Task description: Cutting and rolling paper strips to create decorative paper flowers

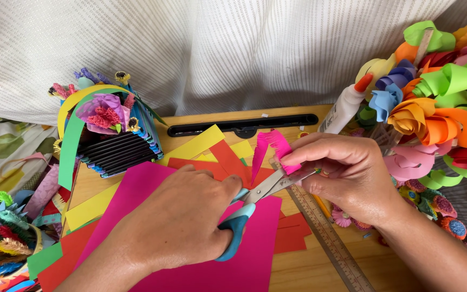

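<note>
Pink paper strip (pixel 277 148) is what we're working on, a narrow piece already fringed along one edge, held up just above the bench (pixel 309 270) near the middle of the scene, in front of the black clip bar (pixel 242 125) at the far edge. Our right hand (pixel 347 176) has its grip pressed together on the strip's lower right end, thumb and fingertips pinching the uncut margin. Our left hand (pixel 177 221) is closed through the teal handles of the scissors (pixel 255 200), whose blades sit slightly parted right under the strip.

Handling-wise, we'd guess this thing weighs basically nothing and is floppy: thin craft paper that bends, creases and tears easily, especially between the fringe cuts. The safest place to hold it looks like where we already are, on the solid margin, not the fringe, which would crumple.

Its long axis runs diagonally, from the pinched end at the lower right up toward the far left, with the free end curling over and drooping down. The scissors point from near left to far right, crossing the strip's edge.

Underneath lie a big magenta sheet (pixel 152 184), red and yellow offcuts (pixel 217 151), and a wooden ruler (pixel 328 240) just to the right. A glue bottle (pixel 347 103) stands by the paper flowers (pixel 433 97).
</note>
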